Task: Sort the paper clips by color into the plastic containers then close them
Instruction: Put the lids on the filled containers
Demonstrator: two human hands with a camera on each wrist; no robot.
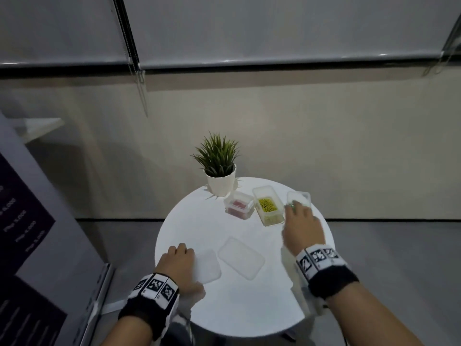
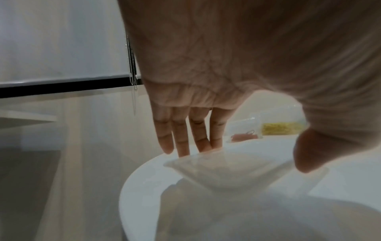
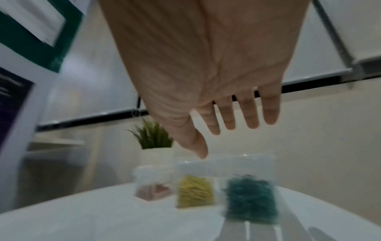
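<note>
Your left hand (image 1: 178, 258) fingers (image 2: 181, 138) clamp a clear lid (image 1: 207, 267) near the plant (image 1: 219, 158), while your right hand (image 1: 303, 226) fingers (image 3: 249, 112) hover spread apart over the green-clip container (image 3: 250, 203).

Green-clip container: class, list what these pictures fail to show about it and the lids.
- Green-clip container: head view, right hand covers most of it; right wrist view, blurred.
- Small lid: left hand hides its near end in the head view; grip unclear.
- Red-clip container: whether it is lidded cannot be told.
</note>
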